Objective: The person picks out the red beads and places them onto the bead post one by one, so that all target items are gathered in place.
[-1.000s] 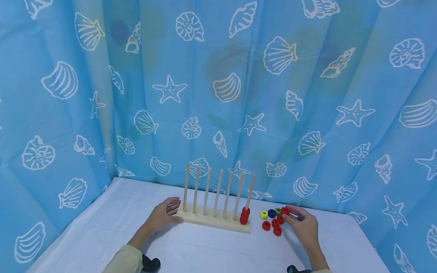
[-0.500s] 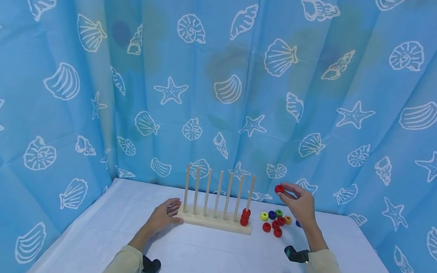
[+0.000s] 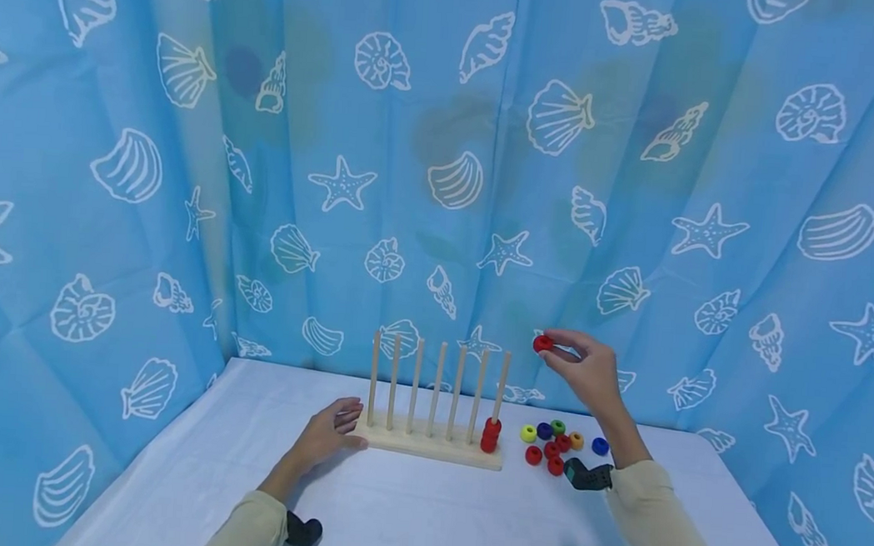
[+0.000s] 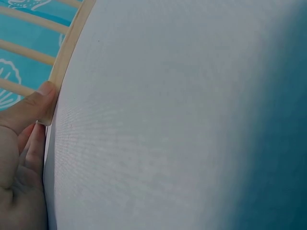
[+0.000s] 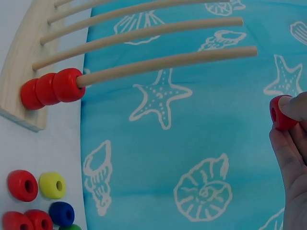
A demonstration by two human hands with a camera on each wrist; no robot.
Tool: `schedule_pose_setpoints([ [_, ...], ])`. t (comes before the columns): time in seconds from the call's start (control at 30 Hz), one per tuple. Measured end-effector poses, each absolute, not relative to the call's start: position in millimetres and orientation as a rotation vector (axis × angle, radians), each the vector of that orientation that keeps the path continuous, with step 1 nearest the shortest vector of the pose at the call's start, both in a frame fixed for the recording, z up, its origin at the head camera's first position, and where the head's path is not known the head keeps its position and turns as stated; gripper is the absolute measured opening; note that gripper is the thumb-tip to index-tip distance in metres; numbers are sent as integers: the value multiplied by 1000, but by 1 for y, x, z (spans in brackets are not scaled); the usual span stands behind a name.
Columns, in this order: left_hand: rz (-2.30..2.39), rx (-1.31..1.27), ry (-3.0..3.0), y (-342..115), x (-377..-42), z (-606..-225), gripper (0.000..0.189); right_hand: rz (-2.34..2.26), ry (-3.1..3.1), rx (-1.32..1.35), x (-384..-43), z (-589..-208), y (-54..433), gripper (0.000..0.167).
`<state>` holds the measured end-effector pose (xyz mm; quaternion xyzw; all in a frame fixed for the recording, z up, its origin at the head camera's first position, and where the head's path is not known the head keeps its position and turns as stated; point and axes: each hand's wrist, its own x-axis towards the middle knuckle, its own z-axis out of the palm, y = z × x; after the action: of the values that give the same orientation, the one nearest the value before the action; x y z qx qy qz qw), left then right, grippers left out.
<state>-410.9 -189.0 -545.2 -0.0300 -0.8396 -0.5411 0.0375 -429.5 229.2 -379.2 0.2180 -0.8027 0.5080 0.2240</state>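
Observation:
A wooden peg stand [image 3: 426, 445] with several upright pegs stands on the table. Three red beads [image 5: 47, 90] are stacked at the bottom of its rightmost peg. My left hand [image 3: 326, 429] holds the stand's left end, the thumb [image 4: 36, 103] on the base and the fingers at its end. My right hand [image 3: 589, 370] pinches a red bead [image 3: 543, 343] between thumb and fingertips. That bead is in the air, to the right of the rightmost peg and slightly above its top. In the right wrist view the held bead [image 5: 283, 112] shows its hole toward the pegs.
Loose beads lie right of the stand: several red beads [image 3: 552, 450], a yellow bead [image 3: 528, 433], a green bead [image 3: 558, 426], an orange bead [image 3: 576, 441] and blue ones [image 3: 600, 446]. A white cloth [image 3: 422, 514] covers the table. Behind hangs a blue shell-patterned curtain [image 3: 415, 138].
My right hand has picked a red bead from the loose group and lifted it up and leftward, near the top of the rightmost peg. The left hand stays at the stand.

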Motion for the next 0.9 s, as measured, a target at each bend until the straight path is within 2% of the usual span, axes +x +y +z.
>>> schedule_pose_setpoints([
  [0.9, -1690, -156, -2550, -192, -412, -547, 82, 1389, -2252, 667, -423, -381, 188, 40],
])
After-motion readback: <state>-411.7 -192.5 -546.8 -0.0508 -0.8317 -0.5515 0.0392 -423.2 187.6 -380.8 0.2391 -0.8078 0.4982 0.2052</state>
